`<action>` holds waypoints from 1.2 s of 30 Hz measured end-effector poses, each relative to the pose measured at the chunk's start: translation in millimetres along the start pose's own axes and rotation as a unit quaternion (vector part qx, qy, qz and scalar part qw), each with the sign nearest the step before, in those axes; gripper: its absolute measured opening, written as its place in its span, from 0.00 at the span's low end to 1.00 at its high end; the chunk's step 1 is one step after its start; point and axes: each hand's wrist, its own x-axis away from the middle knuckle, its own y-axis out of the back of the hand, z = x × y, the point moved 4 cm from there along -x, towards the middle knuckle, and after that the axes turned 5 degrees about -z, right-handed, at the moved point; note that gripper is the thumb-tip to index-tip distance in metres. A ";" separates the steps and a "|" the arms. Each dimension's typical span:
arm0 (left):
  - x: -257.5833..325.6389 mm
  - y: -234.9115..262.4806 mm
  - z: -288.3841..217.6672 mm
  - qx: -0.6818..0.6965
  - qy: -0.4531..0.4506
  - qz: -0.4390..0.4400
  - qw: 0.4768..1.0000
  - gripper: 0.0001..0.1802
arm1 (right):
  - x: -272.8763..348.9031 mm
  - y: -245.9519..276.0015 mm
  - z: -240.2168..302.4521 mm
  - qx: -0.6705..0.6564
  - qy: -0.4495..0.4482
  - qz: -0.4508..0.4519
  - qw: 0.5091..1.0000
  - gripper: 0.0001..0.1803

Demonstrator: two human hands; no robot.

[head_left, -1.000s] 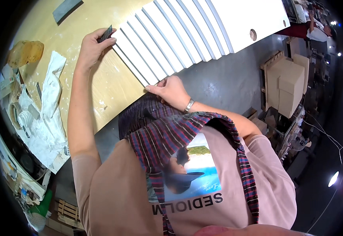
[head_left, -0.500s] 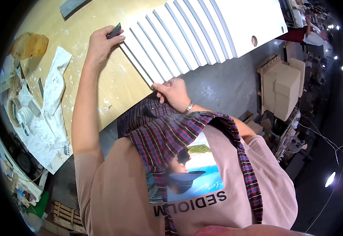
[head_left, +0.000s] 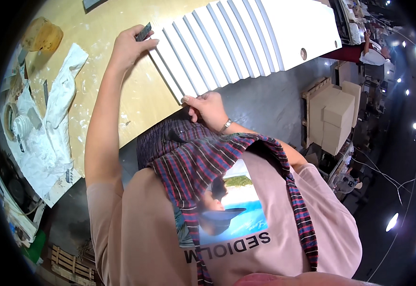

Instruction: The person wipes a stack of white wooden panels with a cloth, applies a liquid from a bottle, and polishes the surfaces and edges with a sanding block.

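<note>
Several white boards point(head_left: 308, 28) with grey edges lie overlapped in a stepped row on the wooden table, their near ends jutting past its edge. At the far end of the leftmost board point(head_left: 167, 62), my left hand point(head_left: 128, 50) is closed around a small dark flat piece point(head_left: 143, 32), its thumb by the board's edge. What the piece is made of I cannot make out. My right hand point(head_left: 209, 108) grips the near corner of that same board, thumb on top and fingers curled below, partly hidden.
Left on the table point(head_left: 108, 105) are a white cloth point(head_left: 65, 90), an amber lump point(head_left: 43, 35) and a tape roll point(head_left: 10, 117). A dark grey bar point(head_left: 93, 4) lies at the far edge. Cardboard boxes point(head_left: 329, 114) stand on a pallet at right; another person point(head_left: 370, 55) is beyond.
The view has shifted slightly, so the table and boards sit a little higher. My left thumb has slid a little, while both hands stay at the leftmost board's ends.
</note>
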 end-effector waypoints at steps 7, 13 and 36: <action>27.6 -21.7 -6.9 -0.229 -0.092 -0.077 0.966 0.33 | 0.2 2.6 9.4 0.063 -0.026 0.013 0.998 0.19; 61.8 -8.2 1.2 -0.261 -0.144 -0.193 0.935 0.23 | 3.1 25.0 16.7 0.109 -0.025 0.152 0.982 0.14; 112.6 -38.3 29.5 -0.285 -0.249 -0.249 0.892 0.04 | -69.3 100.9 275.9 0.403 0.653 -0.145 0.625 0.13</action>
